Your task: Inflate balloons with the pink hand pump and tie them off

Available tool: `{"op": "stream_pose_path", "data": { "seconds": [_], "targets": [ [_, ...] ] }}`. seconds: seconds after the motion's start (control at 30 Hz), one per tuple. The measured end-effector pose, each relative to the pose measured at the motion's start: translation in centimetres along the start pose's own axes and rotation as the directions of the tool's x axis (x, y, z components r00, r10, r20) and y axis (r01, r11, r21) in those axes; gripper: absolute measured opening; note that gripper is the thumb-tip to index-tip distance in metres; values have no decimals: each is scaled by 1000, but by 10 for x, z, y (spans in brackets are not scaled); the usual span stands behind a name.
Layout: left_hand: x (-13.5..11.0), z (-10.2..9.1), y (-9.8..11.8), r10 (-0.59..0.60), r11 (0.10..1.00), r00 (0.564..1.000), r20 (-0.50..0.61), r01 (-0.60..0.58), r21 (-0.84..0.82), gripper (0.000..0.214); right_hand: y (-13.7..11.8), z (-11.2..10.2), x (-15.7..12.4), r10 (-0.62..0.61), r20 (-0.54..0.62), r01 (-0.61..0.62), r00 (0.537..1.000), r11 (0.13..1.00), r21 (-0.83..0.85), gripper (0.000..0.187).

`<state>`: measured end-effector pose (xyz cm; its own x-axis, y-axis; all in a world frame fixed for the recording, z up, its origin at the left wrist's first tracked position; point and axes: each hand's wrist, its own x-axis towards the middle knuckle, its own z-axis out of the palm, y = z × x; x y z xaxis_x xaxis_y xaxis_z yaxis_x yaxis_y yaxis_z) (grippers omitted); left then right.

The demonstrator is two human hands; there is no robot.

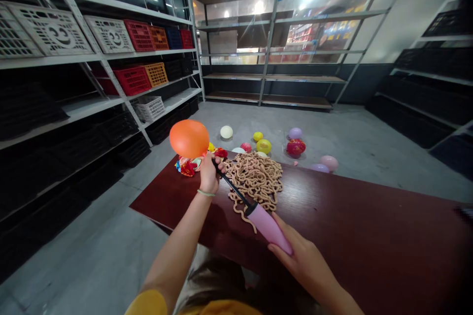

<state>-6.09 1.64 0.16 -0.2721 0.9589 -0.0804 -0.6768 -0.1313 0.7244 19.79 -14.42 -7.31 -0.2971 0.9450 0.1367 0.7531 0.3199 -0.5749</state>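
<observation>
An orange balloon [189,138], partly inflated, sits at the nozzle end of a hand pump. My left hand [210,173] is closed around that end, pinching the balloon's neck against the black nozzle; the exact grip is hidden by the fingers. The balloon pump [269,229] has a pink barrel and a black rod drawn well out. My right hand [301,251] wraps the pink barrel near the table's front edge. Behind the pump lies a heap of tan, wavy cord-like pieces [254,177]. Colourful crumpled pieces [186,167], red, blue and yellow, lie beside my left hand.
The dark red-brown table [343,226] spans the front. On the floor beyond are several balloons, among them a red one [296,147] and a white one [226,132]. Shelving with crates [138,35] lines the left; a metal rack [269,78] stands at the back.
</observation>
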Motion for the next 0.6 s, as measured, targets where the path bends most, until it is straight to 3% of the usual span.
{"op": "stream_pose_path", "data": {
  "seconds": [0.23,0.43,0.6],
  "targets": [
    [-6,1,-7,9,1000,999,-32,-10,-18,21,-11,1,16,3,-12,-3,1000,1000,-23,56],
    [-25,8,-30,9,1000,999,39,-9,4,25,-39,9,53,39,-59,-39,998,999,0,56],
    [-33,10,-33,-33,999,998,59,31,22,28,-48,10,57,37,-32,-36,999,998,43,65]
  ]
}}
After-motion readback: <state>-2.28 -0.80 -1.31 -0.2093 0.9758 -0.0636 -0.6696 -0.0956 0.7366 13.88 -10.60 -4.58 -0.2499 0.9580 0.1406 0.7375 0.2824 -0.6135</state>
